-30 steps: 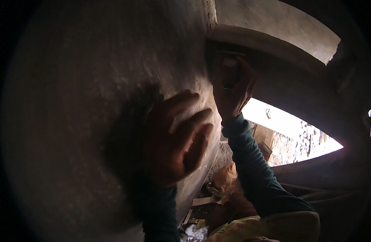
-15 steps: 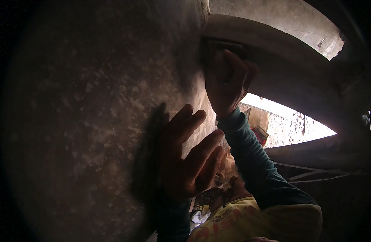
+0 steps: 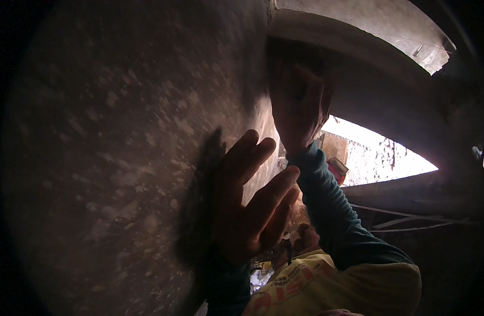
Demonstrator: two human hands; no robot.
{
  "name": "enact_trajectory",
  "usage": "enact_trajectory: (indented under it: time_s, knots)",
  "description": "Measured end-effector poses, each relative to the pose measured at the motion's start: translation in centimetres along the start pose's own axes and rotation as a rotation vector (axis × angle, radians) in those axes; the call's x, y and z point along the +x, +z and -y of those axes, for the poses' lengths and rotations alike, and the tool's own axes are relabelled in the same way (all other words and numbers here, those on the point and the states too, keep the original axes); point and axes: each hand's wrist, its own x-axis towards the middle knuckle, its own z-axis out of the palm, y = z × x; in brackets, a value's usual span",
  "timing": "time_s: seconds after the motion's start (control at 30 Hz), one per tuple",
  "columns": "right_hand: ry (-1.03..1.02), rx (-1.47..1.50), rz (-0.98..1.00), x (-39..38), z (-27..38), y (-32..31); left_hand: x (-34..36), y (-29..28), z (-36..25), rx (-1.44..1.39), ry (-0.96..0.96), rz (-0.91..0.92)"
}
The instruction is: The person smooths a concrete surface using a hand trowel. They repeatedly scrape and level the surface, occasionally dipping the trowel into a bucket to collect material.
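My right hand (image 3: pixel 302 116) is raised into the inner corner under a curved plastered beam (image 3: pixel 352 42). Its fingers are curled around a dark, flat hand tool that resembles a plastering trowel, pressed against the plastered surface there. Deep shadow hides most of the tool, so its exact kind is hard to make out. Lower and to the left, my left hand (image 3: pixel 247 203) holds nothing. Its fingers are apart and slightly bent, close beside the mottled grey wall (image 3: pixel 121 168), and it casts a shadow there; whether it touches the wall I cannot tell.
Bright light comes through a wedge-shaped opening (image 3: pixel 384 158) on the right. Beyond my right sleeve sit a brown board (image 3: pixel 335 147) and a red item (image 3: pixel 336 171). Thin pale strips (image 3: pixel 410 218) cross the dark area at lower right. Blurred clutter (image 3: pixel 260 276) shows far below.
The tool in my right hand has sunk into darker shadow, its edge now hardly visible. My left hand keeps its spread pose, appearing slightly higher and further right as the view shifts a little.
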Motion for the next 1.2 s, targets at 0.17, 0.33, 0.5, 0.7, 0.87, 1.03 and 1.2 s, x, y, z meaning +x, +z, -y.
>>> enact_trajectory:
  time_s: [0.17,0.33,0.5,0.7,0.87,1.03,1.2]
  knots:
    - [-0.016,-0.070,0.079,0.0,0.4,-2.0,-0.1,-0.2,0.0,-0.001,0.016,-0.005]
    - [0.150,-0.043,-0.022,1.5,-0.2,-2.3,0.1,-0.5,-0.2,-0.019,-0.010,0.016]
    - [-0.012,-0.079,-0.099,2.4,-0.4,-1.8,0.2,-0.4,0.0,-0.040,-0.013,0.017]
    - [0.090,-0.046,0.045,1.4,0.5,-1.6,0.1,-0.1,0.2,-0.018,0.010,-0.010]
    - [-0.037,-0.083,0.044,1.4,0.6,-1.7,0.1,-0.3,0.4,-0.019,0.013,0.000]
    - [-0.137,-0.106,-0.094,2.7,0.0,-0.7,0.2,-0.3,0.4,-0.031,0.016,-0.008]
    - [-0.150,-0.028,-0.062,2.3,-0.1,0.0,0.2,-0.2,0.5,-0.038,0.013,-0.010]
